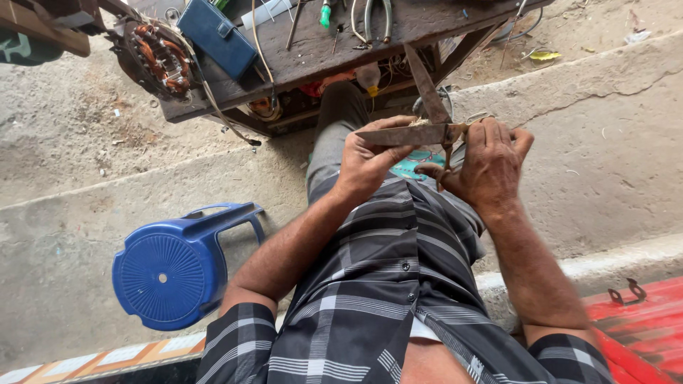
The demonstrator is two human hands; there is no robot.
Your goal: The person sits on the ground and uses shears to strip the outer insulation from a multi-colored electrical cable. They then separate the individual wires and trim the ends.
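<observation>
Both hands clamped on open rusty scissors (420, 128), left hand (366, 160) pinching a blade, right hand (487, 167) gripping handles — risking a cut finger if snapped shut.

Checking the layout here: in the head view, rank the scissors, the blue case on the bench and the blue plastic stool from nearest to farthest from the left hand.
1. Scissors: held in the left hand.
2. Blue case: on the bench, up and left.
3. Blue plastic stool: tipped on the ground, lower left, slightly farther.

The scissors (420, 124) are dull, rusty metal; the stool (174, 267) is glossy blue plastic; the surface (313, 53) is worn, rough wood.
</observation>
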